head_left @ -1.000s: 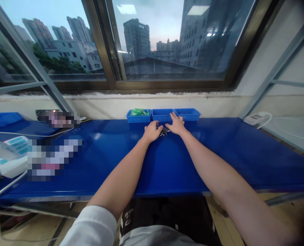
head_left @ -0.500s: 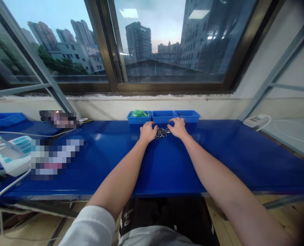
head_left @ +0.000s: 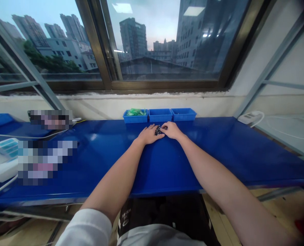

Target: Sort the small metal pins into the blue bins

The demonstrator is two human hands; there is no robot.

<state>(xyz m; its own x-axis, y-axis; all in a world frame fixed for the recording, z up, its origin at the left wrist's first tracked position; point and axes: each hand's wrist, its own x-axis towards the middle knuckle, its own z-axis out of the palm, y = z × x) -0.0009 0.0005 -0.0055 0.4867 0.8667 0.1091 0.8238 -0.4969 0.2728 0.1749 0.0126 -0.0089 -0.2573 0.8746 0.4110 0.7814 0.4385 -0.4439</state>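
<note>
A small heap of dark, shiny metal pieces [head_left: 158,130], thin and screw-like, lies on the blue tabletop [head_left: 167,164] between my two hands. On its left side rests my left hand [head_left: 148,134], palm down and open, fingers stretched forward and thumb along the heap's near edge. My right hand [head_left: 172,130] comes in from the right with bent fingers and thumb closed around some of the pieces. Its fingers partly cover the heap, so how many pieces it grips is hidden.
Behind the hands stand three blue bins: a left bin [head_left: 135,119] with green pieces, a middle bin [head_left: 160,118] and a right bin [head_left: 184,117]. At left sit a white device with blue-green keys [head_left: 5,157] and cables. A white power strip [head_left: 250,117] lies far right.
My hands have come closer together and the heap is more compact. My left hand has flattened beside it, while my right fingers have curled onto the pieces. The view has shifted slightly right.
</note>
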